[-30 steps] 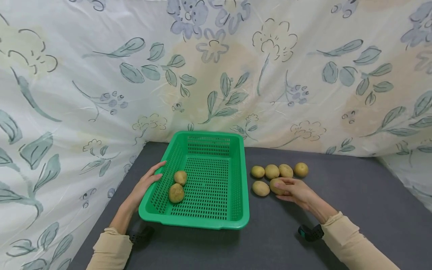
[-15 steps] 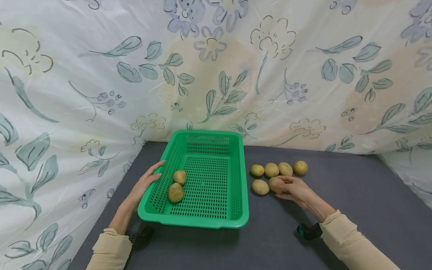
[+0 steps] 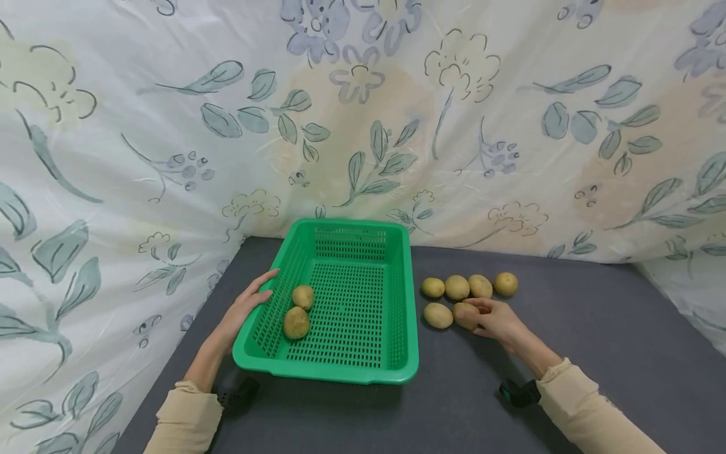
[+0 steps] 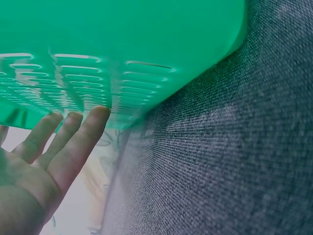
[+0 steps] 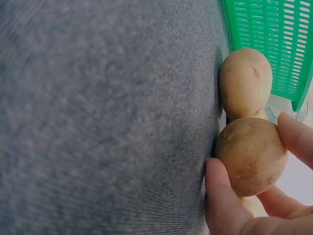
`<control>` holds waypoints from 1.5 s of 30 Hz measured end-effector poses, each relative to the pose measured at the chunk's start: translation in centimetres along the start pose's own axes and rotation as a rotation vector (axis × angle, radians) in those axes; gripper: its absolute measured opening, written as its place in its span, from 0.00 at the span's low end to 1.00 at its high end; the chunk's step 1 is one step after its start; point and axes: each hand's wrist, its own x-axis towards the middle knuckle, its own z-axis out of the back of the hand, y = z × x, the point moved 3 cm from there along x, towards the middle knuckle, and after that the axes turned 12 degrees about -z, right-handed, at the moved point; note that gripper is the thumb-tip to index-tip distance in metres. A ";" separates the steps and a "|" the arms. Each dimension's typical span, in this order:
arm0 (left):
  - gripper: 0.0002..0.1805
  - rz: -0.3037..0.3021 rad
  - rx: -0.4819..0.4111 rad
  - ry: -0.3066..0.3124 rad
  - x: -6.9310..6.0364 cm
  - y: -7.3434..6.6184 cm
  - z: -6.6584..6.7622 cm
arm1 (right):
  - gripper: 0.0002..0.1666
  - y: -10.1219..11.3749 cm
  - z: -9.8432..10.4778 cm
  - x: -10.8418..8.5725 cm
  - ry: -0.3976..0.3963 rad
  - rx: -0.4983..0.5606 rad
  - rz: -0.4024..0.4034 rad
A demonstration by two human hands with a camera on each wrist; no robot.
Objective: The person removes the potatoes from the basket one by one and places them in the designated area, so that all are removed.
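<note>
A green plastic basket (image 3: 363, 374) with slotted walls stands on the dark table. Two potatoes lie inside it, a smaller potato (image 3: 303, 297) behind a larger potato (image 3: 296, 323). My left hand (image 3: 241, 315) touches the basket's left side, its fingers fairly straight in the left wrist view. To the right of the basket, my right hand (image 3: 499, 323) has thumb and fingers around a potato (image 5: 252, 156), which sits low at the table surface. Close beside that one lies another potato (image 5: 245, 83). Part of the held potato is hidden by fingers in the head view.
Behind the right hand runs a row of several potatoes, from a small potato (image 3: 433, 288) to a round potato (image 3: 506, 284). A floral sheet (image 3: 363, 126) hangs along the back and left of the table (image 3: 612, 328).
My right hand's fingers have shifted slightly on the potato, which stays in about the same place. The left hand and basket have not visibly moved.
</note>
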 end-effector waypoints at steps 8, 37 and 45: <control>0.31 -0.012 -0.001 -0.001 -0.1 0.1 0.0 | 0.45 -0.2 0.0 0.3 0.041 0.069 0.021; 0.31 -0.015 -0.019 0.002 0.1 0.0 0.0 | 0.49 -0.1 1.7 -0.1 0.096 0.226 -0.045; 0.31 -0.017 -0.025 0.006 0.0 0.1 0.0 | 0.48 0.9 2.6 -0.5 0.093 0.211 -0.054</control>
